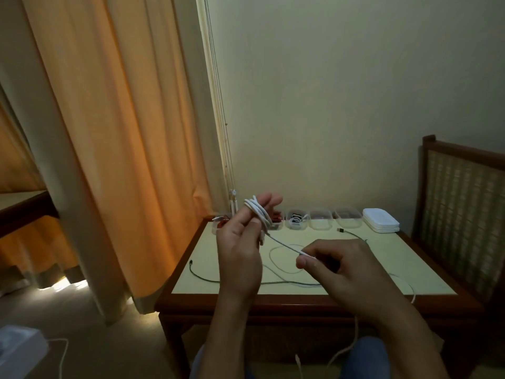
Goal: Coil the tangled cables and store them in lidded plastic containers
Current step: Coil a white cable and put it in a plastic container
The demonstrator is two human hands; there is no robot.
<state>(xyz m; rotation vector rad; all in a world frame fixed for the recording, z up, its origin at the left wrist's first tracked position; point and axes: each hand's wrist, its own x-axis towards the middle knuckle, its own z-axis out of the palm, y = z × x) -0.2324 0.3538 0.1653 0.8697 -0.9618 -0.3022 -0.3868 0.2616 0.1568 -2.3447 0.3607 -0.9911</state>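
White cable [258, 212]: several turns are wound round the raised fingers of the left hand [240, 250], at centre frame, above the far left part of the desk [382, 258]. The left thumb presses the turns against the fingers. From the coil a straight run slants down and to the right to the right hand [341, 266], which pinches the cable between thumb and forefinger; the other fingers are curled. Both hands are held off the desk surface.

Far edge of the desk, against the wall: a row of clear containers [320, 219] standing side by side, open-topped. One container holds a coiled cable, and those at the left end hold red items partly hidden by the left hand. A stack of lids [381, 220] stands at the right end of the row, near the far right corner.

Front half of the desk: a dark cable [287, 282] runs roughly parallel to the front edge, with one plug near the left edge. A thin pale loop [273, 251] lies between the hands.

Surroundings: a curtain [109, 132] hangs just beside the left edge of the desk, and a chair [464, 192] stands against the right edge.
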